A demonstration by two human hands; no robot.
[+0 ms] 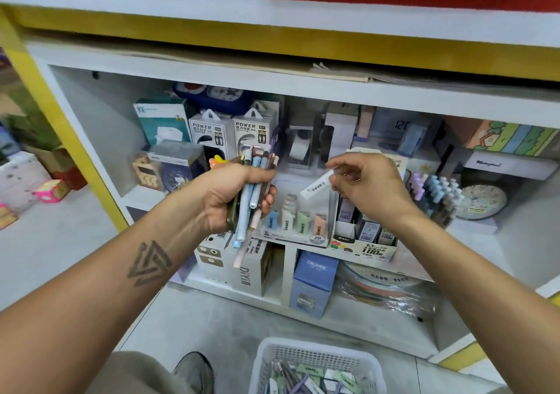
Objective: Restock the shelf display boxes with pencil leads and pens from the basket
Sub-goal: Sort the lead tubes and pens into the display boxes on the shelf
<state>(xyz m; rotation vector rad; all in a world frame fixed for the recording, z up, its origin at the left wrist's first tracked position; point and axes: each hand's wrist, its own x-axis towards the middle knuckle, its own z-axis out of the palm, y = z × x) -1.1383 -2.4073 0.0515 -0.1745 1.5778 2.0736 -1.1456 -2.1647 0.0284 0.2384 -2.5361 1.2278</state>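
Left hand point(239, 192) clamped round a bundle of pens point(254, 195), pastel barrels sticking out above and below the fist, held upright before the shelf point(291, 87). Right hand point(368, 184), at 3 o'clock of the left and apart from it, pinching a slim white pencil lead case point(316, 185) by its upper end, tilted above the display boxes point(362, 243). White basket point(315, 363) on the floor at 6 o'clock, holding more stock.
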